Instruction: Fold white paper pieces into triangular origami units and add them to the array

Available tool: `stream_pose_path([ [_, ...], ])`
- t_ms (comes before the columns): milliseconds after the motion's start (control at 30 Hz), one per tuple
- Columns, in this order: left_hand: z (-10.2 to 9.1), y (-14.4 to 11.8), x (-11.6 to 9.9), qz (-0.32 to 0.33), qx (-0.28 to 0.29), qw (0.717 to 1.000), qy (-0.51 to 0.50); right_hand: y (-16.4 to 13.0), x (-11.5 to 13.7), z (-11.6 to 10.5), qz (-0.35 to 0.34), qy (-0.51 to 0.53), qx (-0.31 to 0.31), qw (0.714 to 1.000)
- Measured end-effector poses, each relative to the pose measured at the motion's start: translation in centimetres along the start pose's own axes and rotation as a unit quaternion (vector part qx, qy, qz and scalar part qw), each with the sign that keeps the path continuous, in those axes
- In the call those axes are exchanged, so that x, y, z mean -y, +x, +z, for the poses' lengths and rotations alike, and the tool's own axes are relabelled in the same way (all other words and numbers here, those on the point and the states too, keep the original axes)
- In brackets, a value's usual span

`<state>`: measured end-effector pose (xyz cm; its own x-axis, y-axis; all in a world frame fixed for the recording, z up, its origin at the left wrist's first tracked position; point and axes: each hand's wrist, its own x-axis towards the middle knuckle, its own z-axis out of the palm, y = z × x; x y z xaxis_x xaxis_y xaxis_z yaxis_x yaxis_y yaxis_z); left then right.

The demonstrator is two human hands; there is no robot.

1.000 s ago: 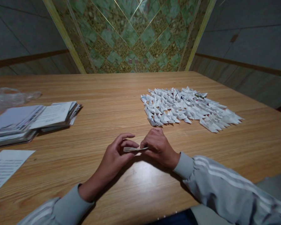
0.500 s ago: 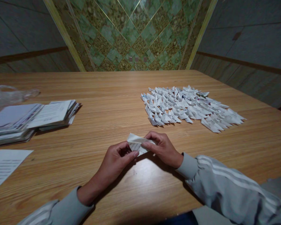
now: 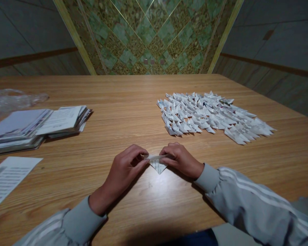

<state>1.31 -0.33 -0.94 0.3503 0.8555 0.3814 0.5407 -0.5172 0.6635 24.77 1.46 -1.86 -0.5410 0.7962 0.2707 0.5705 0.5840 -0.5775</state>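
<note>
While both your hands meet over the near middle of the counter (image 3: 113, 102), the folded paper (image 3: 158, 164) sits between them. Your left hand (image 3: 127, 164) has its grip clamped on the paper's left end, thumb below and fingers curled over from above. Your right hand (image 3: 181, 160) has its grip closed on the other end in much the same way, thumb nearer you. Whether the paper touches the wood beneath, you cannot tell from this view.

At the far left you have a crumpled clear plastic bag (image 3: 14, 100); what it holds, if anything, cannot be made out.

The long axis of your folded paper runs side to side, from one hand to the other, along a pale folded upper edge. Below that edge a printed triangular flap narrows to a corner that points back toward you.

To your left, in front of the bag, two paper stacks (image 3: 20, 123) stand against each other, with a loose printed sheet (image 3: 11, 177) lying nearer you. Beyond your right hand, well apart from those stacks, many folded paper boats (image 3: 195, 116) crowd together, their pointed tips showing.
</note>
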Motion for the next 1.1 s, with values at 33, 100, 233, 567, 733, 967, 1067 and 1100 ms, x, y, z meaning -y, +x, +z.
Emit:
stream_pose_path([
  [33, 0.0, 0.0, 0.0, 0.006, 0.003, 1.000, 0.012, 0.0, 0.0, 0.0, -0.002, -0.002, -0.001, 1.000],
  [100, 0.1, 0.0, 0.1, 0.006, 0.001, 1.000, 0.027, 0.0, -0.1, 0.1, -0.004, -0.002, 0.000, 1.000],
  [233, 0.3, 0.0, 0.2, -0.036, 0.002, 0.999, -0.005, 0.0, -0.3, 0.2, -0.003, -0.001, -0.001, 1.000],
  [567, 0.5, -0.1, 0.1, -0.139, 0.047, 0.982, -0.114, 0.0, 0.0, 0.0, -0.049, -0.019, -0.025, 0.998],
  [733, 0.6, 0.0, 0.2, -0.167, 0.023, 0.975, -0.148, -0.1, 0.7, -0.4, -0.077, -0.065, -0.059, 0.993],
  [967, 0.7, 0.0, 0.1, -0.171, 0.027, 0.974, -0.146, -0.2, 1.1, -0.4, -0.103, -0.136, -0.075, 0.982],
  [1067, 0.8, -0.1, 0.2, -0.174, 0.030, 0.974, -0.145, -0.2, 1.0, -0.3, -0.108, -0.156, -0.071, 0.979],
  [1100, 0.8, -0.1, 0.2, -0.173, 0.034, 0.974, -0.144, -0.2, 1.0, -0.2, -0.111, -0.162, -0.073, 0.978],
])
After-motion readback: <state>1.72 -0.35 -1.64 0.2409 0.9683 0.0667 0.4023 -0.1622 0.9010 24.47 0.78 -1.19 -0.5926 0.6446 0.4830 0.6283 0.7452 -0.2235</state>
